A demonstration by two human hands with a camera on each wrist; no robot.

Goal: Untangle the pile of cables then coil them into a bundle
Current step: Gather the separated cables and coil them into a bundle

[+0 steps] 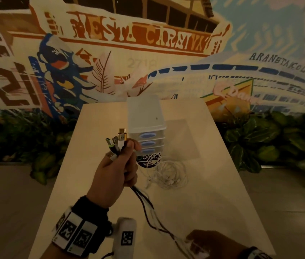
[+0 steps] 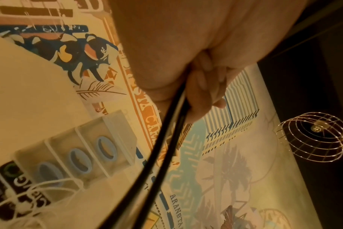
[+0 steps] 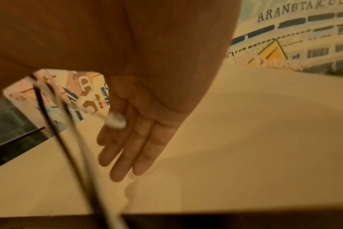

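Cables (image 1: pixel 148 208), several thin ones in black and white, run as a loose bunch from the left hand (image 1: pixel 114 176) down toward the right hand (image 1: pixel 202 243) near the front edge of the counter (image 1: pixel 213 193). Their plug ends fan out above the left fist: a gold connector (image 1: pixel 122 134) stands tallest, with green-trimmed and white plugs splayed beside it. That left grip is curled tight around the bunch just below the plugs, held up above the counter; the left wrist view shows the curled fingers (image 2: pixel 204 86) wrapped on dark strands (image 2: pixel 161 139) that drop away from the palm. Lower down, the strands spread apart a little and cross each other before reaching the right hand. The right hand sits low over the counter with its fingers (image 3: pixel 127 148) straight and together, relaxed rather than closed; the blurred strands (image 3: pixel 72 139) pass just beside it on the thumb side, and whether the thumb pinches them cannot be told. A separate tangle of thin white cord (image 1: pixel 166 176) lies in loose loops on the counter in front of a small translucent drawer unit (image 1: pixel 145 124) with three blue oval handles. A dark round sticker (image 1: pixel 148 161) lies at the unit's foot. A painted mural (image 1: pixel 148 43) covers the wall behind.
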